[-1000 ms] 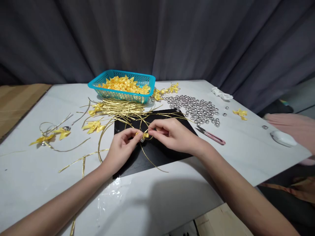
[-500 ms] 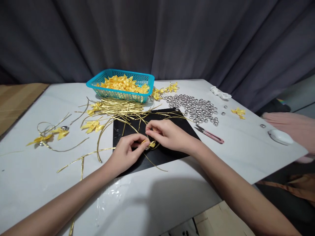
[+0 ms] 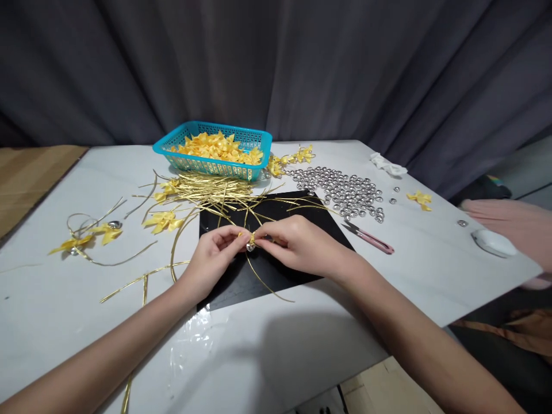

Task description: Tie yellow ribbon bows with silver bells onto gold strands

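Above a black mat [image 3: 259,287] on a white desk [image 3: 215,356], two bare hands meet at a small yellow bow [image 3: 253,236]. The left hand [image 3: 213,250] grasps one side of it between thumb and forefinger. The right hand [image 3: 297,244] is pinched closed against the other side; whether ribbon or wire lies between its fingertips is too small to tell. A shiny silver bead [image 3: 250,246] hangs just below the bow, and a thin gold strand [image 3: 263,280] curves down from there over the mat.

Beyond the hands, a heap of gold wires [image 3: 211,188] lies partly across the mat's far edge. Behind the heap sits a turquoise basket [image 3: 209,165] full of yellow ribbon pieces [image 3: 218,146]. To the right of the basket are a few yellow flowers [image 3: 276,165] and a broad spread of silver beads [image 3: 353,195]. Pink-handled snips [image 3: 373,240] lie open just beside the mat's right side, with a crumpled white tissue [image 3: 388,165] near the far edge. Farther right are a single yellow ribbon flower [image 3: 420,200] and a smooth white object [image 3: 494,242]. On the left, two yellow bows [image 3: 80,242] rest among looped wires. A dark grey curtain [image 3: 259,69] hangs behind the desk
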Demonstrator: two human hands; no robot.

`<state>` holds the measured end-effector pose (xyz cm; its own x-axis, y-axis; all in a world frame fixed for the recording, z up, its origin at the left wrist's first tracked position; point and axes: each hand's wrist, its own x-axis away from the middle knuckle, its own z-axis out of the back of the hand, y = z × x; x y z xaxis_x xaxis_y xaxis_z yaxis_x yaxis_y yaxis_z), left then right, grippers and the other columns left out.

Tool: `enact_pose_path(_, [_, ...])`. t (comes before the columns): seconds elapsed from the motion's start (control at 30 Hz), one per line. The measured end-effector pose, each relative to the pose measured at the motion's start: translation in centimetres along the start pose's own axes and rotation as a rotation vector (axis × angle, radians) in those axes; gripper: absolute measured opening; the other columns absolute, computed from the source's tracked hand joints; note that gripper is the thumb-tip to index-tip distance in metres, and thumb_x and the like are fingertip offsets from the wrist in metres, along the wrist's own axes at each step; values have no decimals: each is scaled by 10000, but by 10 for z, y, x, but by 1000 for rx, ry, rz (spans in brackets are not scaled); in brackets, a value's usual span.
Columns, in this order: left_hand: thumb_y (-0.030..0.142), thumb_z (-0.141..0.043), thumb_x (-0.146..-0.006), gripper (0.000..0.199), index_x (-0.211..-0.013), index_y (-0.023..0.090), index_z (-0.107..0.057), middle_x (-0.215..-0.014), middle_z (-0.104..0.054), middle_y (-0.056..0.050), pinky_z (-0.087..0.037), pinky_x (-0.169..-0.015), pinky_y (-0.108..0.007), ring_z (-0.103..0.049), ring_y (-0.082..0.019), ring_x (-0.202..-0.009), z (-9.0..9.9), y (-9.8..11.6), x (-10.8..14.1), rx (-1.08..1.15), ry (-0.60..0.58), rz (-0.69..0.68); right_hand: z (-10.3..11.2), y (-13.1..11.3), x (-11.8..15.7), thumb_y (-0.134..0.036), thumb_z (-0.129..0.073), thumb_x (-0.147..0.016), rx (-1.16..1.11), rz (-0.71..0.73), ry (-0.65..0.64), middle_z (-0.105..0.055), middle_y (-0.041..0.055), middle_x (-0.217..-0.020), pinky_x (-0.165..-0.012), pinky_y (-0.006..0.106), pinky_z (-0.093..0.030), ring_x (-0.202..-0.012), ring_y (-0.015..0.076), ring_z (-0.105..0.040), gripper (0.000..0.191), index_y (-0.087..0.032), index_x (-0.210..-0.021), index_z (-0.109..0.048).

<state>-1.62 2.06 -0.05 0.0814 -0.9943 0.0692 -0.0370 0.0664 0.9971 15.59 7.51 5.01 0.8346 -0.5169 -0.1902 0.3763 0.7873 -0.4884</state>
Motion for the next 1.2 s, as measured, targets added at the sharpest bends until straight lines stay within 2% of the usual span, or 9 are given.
enact_pose_path(0.1, [369,-730,-705,192,-724,182,-696,-714,-655,-6,-439,-689,-240,-563,-137,-687,-1,0,0,10,23,6,-2,2,1,-191,-516,-890,66,29,-50,-671,54,-763,-583,221,-331,-639,111,-549,154,-125,-889,-655])
enact_pose_path(0.4, [343,-730,-711,165,-715,182,-697,-711,-660,1,-431,-689,-228,-556,-128,-694,1,-1,0,24,36,1,-12,6,2,-132,-438,-905,239,138,3,-591,20,-615,-514,231,-258,-517,86,-434,246,-122,-744,-625])
enact_pose_path(0.7, [353,-745,-685,183,-693,178,-692,-708,-668,-9,-438,-707,-246,-568,-138,-697,-2,1,1,32,56,-1,-14,1,3,-136,-412,-898,336,107,-100,-630,37,-680,-517,242,-264,-543,97,-463,220,-126,-827,-621])
enact_pose_path(0.9, [353,-743,-691,188,-705,173,-691,-726,-673,-13,-437,-720,-246,-574,-146,-722,0,-1,0,34,54,-3,-19,-1,3,-109,-398,-893,465,172,-94,-619,36,-645,-492,265,-230,-495,104,-438,223,-112,-835,-613])
enact_pose_path(1.07, [353,-748,-690,183,-699,179,-693,-711,-669,-3,-436,-707,-232,-576,-136,-711,-1,-1,0,49,63,-10,-19,-2,2,-147,-405,-906,428,145,-73,-629,38,-654,-502,263,-251,-509,107,-471,227,-116,-815,-610])
enact_pose_path(1.2, [351,-767,-669,189,-685,180,-689,-692,-665,5,-431,-686,-218,-572,-127,-698,-1,-2,0,62,80,-6,-21,-5,2,-162,-415,-909,386,115,-104,-637,47,-671,-512,263,-268,-526,113,-490,230,-110,-818,-620])
